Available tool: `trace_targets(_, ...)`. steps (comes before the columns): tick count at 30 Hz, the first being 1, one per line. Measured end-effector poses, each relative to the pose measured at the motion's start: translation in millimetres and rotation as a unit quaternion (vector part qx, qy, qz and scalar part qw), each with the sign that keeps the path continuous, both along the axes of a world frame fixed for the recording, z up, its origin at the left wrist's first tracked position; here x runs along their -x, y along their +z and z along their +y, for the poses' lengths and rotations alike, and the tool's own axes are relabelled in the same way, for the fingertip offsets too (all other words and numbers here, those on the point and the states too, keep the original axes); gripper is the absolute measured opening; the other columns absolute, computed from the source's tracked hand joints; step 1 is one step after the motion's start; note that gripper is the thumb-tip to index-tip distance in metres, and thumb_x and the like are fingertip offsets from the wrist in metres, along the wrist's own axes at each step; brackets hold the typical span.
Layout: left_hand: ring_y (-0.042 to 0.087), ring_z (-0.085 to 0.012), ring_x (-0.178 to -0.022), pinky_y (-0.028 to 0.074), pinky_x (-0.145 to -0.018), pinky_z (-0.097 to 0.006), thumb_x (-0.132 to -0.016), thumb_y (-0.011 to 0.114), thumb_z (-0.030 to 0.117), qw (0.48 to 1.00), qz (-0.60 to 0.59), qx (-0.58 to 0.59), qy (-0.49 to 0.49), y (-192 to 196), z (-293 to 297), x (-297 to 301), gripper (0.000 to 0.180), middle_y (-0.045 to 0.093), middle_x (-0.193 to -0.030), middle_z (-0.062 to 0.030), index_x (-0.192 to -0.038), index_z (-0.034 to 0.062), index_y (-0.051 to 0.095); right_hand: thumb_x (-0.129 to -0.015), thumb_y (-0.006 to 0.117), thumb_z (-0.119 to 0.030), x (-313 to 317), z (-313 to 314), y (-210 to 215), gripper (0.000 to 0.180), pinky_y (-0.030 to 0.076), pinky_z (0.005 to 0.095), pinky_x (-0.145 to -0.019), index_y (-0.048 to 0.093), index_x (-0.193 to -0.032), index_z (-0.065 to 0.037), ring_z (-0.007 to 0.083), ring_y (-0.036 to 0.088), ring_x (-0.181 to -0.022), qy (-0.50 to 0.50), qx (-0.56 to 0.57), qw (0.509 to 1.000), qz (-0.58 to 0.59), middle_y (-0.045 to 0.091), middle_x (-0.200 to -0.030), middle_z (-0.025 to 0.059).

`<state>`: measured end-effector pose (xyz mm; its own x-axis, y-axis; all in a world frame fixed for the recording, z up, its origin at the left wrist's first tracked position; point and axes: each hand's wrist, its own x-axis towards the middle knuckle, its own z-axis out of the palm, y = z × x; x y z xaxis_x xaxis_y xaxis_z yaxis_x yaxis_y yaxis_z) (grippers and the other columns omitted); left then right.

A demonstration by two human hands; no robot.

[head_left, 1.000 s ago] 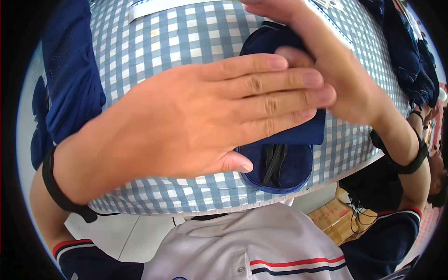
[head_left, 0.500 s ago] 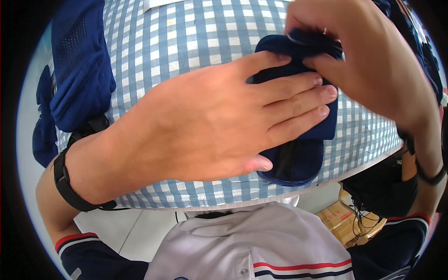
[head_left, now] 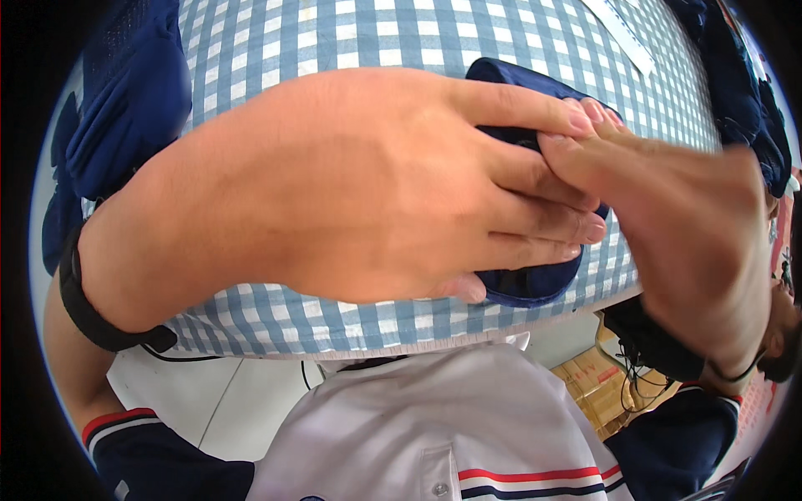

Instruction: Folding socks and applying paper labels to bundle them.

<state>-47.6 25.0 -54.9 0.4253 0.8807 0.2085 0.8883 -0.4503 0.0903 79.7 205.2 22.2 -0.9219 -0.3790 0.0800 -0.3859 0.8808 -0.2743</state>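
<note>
Head view: right hand [head_left: 681, 200], hold unclear, has reached the left hand [head_left: 393, 192], whose fingers [head_left: 518, 104] spread over navy cloth [head_left: 535, 288].

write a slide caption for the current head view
Left hand spread over a navy fabric item on a blue-and-white checked tablecloth, right hand at the left's index fingertip.

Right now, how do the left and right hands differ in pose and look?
The left hand lies outstretched over the navy item; the right hand has thumb and fingertips close together. The left hand points right, the right hand left. The left hand looks sharp, the right hand partly blurred. Both are bare.
</note>
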Motion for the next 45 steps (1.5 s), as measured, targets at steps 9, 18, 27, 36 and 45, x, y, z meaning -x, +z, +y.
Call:
trace_targets(9,0.044,-0.0160,-0.145,0.023,-0.128,-0.046,-0.085,0.053,0.045,0.995,-0.084,0.052,-0.002,7.4,0.2,-6.2,0.066,0.047,-0.158,0.0045,-0.143,0.0138,0.059,-0.076,0.070,0.011,28.7,49.4,0.9,0.031,0.056,0.0311,-0.073,0.065,-0.105,0.004,0.0220,0.069,-0.082,-0.105,0.099,0.978,-0.149,0.068,-0.089,0.0144)
trace_targets(18,0.054,-0.0175,-0.135,0.042,-0.118,-0.039,-0.073,0.064,0.036,0.988,-0.086,-0.123,0.037,-20.9,0.2,-30.1,0.066,0.055,-0.149,0.0046,-0.135,0.0150,0.064,-0.072,0.067,0.015,-2.8,9.2,-1.9,0.031,0.054,0.0337,-0.073,0.063,-0.101,0.003,0.0275,0.067,-0.083,-0.089,0.012,0.996,-0.019,0.065,-0.094,0.0167)
trace_targets(27,0.060,-0.0176,-0.124,0.053,-0.097,-0.035,-0.070,0.078,0.031,0.998,-0.043,0.031,0.032,2.4,-28.9,-20.4,0.064,0.065,-0.133,0.0027,-0.132,0.0198,0.067,-0.065,0.071,0.015,-22.9,-2.4,-37.8,0.035,0.054,0.0344,-0.069,0.066,-0.099,0.008,0.0309,0.066,-0.081,0.034,-0.068,0.979,0.191,0.065,-0.096,0.0194)
trace_targets(36,0.067,-0.0280,-0.093,0.058,-0.082,-0.035,-0.075,0.076,0.017,0.969,-0.193,-0.124,0.094,-8.3,-14.0,-3.3,0.038,0.070,-0.111,-0.0093,-0.111,0.0079,0.070,-0.057,0.078,0.005,-42.0,-17.9,-71.4,0.033,0.055,0.0372,-0.067,0.072,-0.089,0.010,0.0321,0.067,-0.082,0.027,-0.037,0.936,0.350,0.066,-0.095,0.0181)
trace_targets(45,0.067,-0.0297,-0.100,0.056,-0.089,-0.038,-0.085,0.076,0.022,0.961,-0.220,-0.110,0.122,-16.2,1.5,-28.4,0.042,0.069,-0.114,-0.0101,-0.122,0.0087,0.063,-0.066,0.081,0.010,-64.9,-2.7,-63.2,0.024,0.054,0.0332,-0.067,0.075,-0.088,0.006,0.0255,0.064,-0.078,0.031,0.041,0.945,0.324,0.066,-0.093,0.0121)
